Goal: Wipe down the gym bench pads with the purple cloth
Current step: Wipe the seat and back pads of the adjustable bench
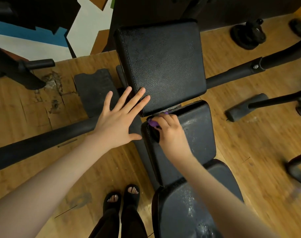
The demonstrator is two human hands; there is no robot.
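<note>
A black gym bench runs up the middle in three pads: a far pad [163, 62], a middle pad [196, 134] and a near pad [180, 212] with whitish smears. My right hand [170, 129] grips the bunched purple cloth [152, 122] at the far left corner of the middle pad; most of the cloth is hidden under the fingers. My left hand [118, 117] is spread flat, with its fingertips on the near left corner of the far pad.
Black frame tubes [43, 143] cross the wooden floor on both sides of the bench. A black footplate [93, 90] lies left of the far pad. Weight plates [247, 35] lie at the back right. My feet in black sandals [122, 196] stand left of the near pad.
</note>
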